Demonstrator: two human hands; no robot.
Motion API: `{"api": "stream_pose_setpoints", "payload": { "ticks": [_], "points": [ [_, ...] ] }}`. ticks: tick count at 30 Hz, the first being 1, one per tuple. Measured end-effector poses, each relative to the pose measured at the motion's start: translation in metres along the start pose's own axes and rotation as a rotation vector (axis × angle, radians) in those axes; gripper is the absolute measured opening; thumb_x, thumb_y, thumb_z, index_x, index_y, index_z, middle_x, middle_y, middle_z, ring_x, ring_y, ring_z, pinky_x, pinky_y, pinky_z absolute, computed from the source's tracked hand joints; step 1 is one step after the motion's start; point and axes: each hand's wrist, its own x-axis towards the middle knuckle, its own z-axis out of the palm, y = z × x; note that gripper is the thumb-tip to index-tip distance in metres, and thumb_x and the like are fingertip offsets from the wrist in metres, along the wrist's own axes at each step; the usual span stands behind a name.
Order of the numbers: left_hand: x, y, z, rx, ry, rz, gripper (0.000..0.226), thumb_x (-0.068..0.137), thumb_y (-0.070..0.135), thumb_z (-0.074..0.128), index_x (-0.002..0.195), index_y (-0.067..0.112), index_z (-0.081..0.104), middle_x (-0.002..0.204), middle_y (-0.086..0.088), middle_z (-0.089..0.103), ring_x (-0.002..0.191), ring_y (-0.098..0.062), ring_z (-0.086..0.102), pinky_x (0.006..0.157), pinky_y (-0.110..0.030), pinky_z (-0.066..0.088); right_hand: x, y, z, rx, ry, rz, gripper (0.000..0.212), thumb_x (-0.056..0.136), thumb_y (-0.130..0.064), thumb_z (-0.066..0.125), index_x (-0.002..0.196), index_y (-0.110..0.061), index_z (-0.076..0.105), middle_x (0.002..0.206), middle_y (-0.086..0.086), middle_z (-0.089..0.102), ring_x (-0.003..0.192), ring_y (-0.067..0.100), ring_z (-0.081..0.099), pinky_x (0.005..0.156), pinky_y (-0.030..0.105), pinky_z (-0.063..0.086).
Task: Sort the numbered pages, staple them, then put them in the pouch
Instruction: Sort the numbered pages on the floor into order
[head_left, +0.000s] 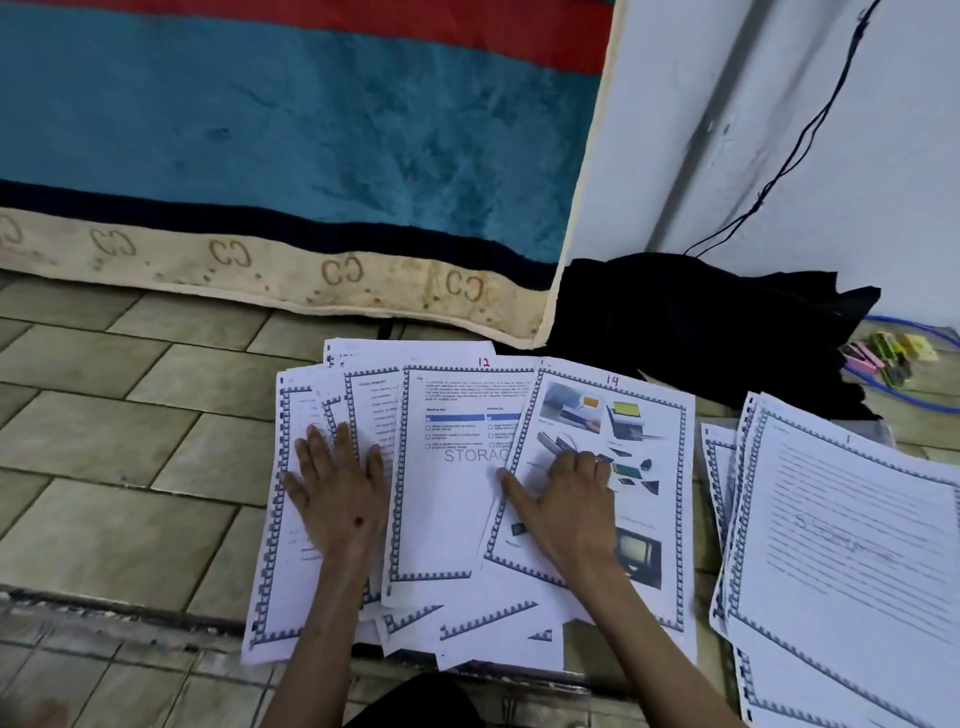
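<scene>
Pressing flat, the left hand (340, 499) spread on fanned pages (457, 499) at frame centre. The right hand (563, 499) lay fingers bent on page 14 (639, 431). Sheets appeared thin and slippery; lift by edges.

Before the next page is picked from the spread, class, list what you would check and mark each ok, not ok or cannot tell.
1. Numbers readable: page 12 and page 14, ok; pages under the left hand, cannot tell.
2. Spread held steady: both hands flat, right hand on page 14, ok.
3. Sorted stack kept apart at right: ok.
4. Stapler in view: cannot tell.
5. Pouch in view: cannot tell.
</scene>
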Motion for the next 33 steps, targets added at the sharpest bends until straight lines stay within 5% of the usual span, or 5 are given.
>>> {"api": "stream_pose_setpoints", "payload": {
  "ticks": [5, 12, 16, 23, 33],
  "points": [
    [-0.004, 0.009, -0.007, -0.045, 0.170, 0.117, 0.033, 0.090, 0.020, 0.056, 0.121, 0.008, 0.059, 0.133, -0.022, 0.048, 0.123, -0.042, 0.039, 0.098, -0.052, 0.033, 0.005, -0.015, 0.010, -0.043, -0.038, 0.042, 0.075, 0.081, -0.065, 0.045, 0.132, -0.011, 0.033, 0.136, 0.013, 0.035, 0.127, 0.031, 0.032, 0.099, 0.042, 0.032],
    [-0.009, 0.037, -0.021, -0.411, -0.092, 0.002, 0.034, 0.094, 0.026, 0.050, 0.116, 0.001, 0.060, 0.106, -0.013, 0.067, 0.103, -0.029, 0.061, 0.086, -0.032, 0.046, 0.005, -0.005, 0.001, -0.040, -0.062, -0.019, 0.051, 0.094, -0.039, 0.034, 0.141, -0.021, 0.027, 0.144, 0.015, 0.032, 0.130, 0.037, 0.030, 0.099, 0.048, 0.035],
    [-0.007, 0.057, -0.035, -0.526, -0.337, 0.006, 0.045, 0.098, 0.037, 0.037, 0.065, 0.012, 0.054, 0.067, -0.004, 0.057, 0.078, -0.027, 0.058, 0.062, -0.025, 0.039, 0.016, -0.003, -0.003, 0.178, -0.216, -0.015, 0.053, 0.093, -0.055, 0.024, 0.122, -0.021, 0.052, 0.141, 0.015, 0.041, 0.136, 0.036, 0.024, 0.107, 0.057, 0.025],
    [-0.010, 0.087, -0.051, -1.273, -0.857, -0.339, 0.068, 0.092, 0.062, 0.017, 0.104, 0.012, 0.060, 0.094, -0.008, 0.066, 0.086, -0.023, 0.062, 0.070, -0.033, 0.050, 0.005, -0.025, -0.022, 0.631, -0.304, -0.185, 0.088, 0.080, -0.060, 0.057, 0.148, -0.036, 0.006, 0.151, -0.006, 0.033, 0.138, 0.018, 0.035, 0.105, 0.033, 0.035],
    [-0.017, 0.009, -0.062, -0.631, -0.243, -0.247, 0.042, 0.090, 0.013, 0.057, 0.130, 0.001, 0.047, 0.116, -0.017, 0.058, 0.095, -0.020, 0.054, 0.069, -0.019, 0.043, 0.019, -0.014, -0.006, 0.339, -0.266, -0.213, 0.052, 0.093, -0.049, 0.044, 0.136, -0.021, 0.047, 0.151, 0.006, 0.032, 0.141, 0.025, 0.024, 0.114, 0.041, 0.025]
  ]
}}
